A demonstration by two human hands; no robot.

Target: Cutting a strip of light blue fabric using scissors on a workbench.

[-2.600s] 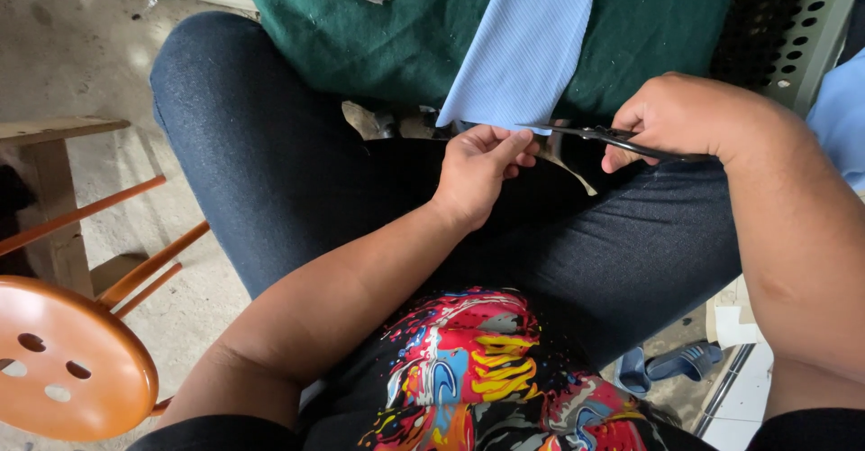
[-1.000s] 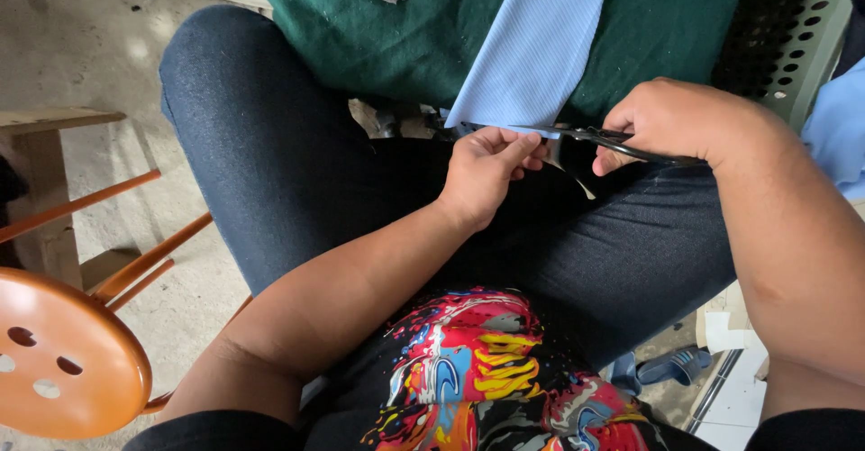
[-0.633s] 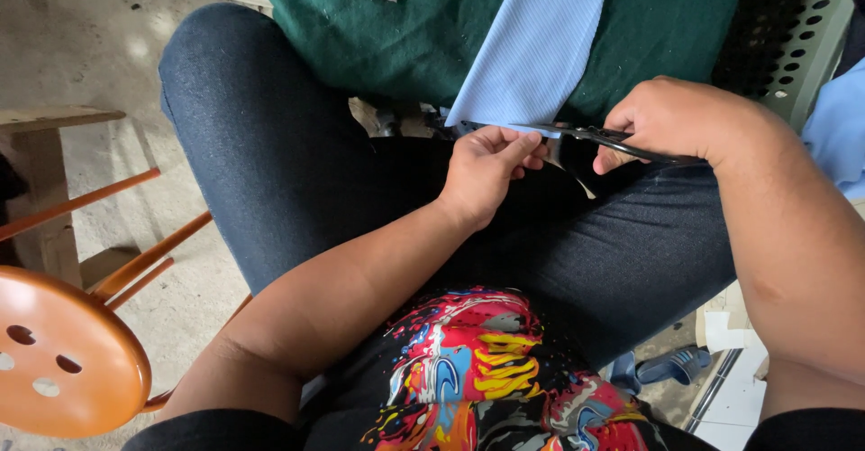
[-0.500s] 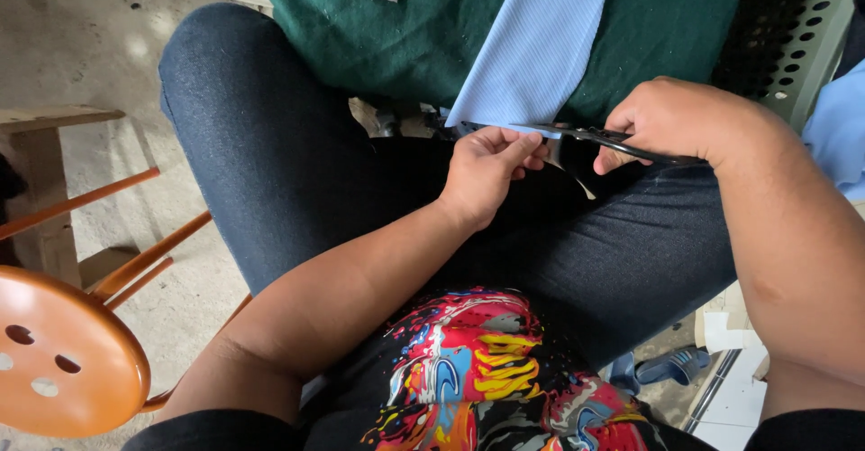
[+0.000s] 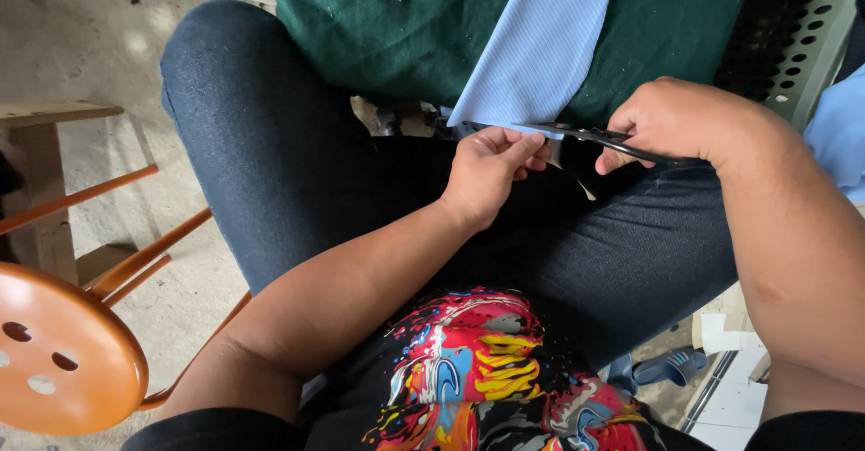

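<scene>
Trimming the lower end of the light-blue fabric strip (image 5: 541,45) hanging over the lap, left hand (image 5: 487,176) fingers pinched on its edge, right hand (image 5: 680,122) fingers closed on dark scissors (image 5: 577,133), next likely needing steady tension.

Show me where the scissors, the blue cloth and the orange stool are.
scissors (image 5: 590,135): head view, on the dark blades near the right hand.
blue cloth (image 5: 545,41): head view, middle of the strip hanging over green fabric.
orange stool (image 5: 68,356): head view, on the round seat at lower left.
</scene>
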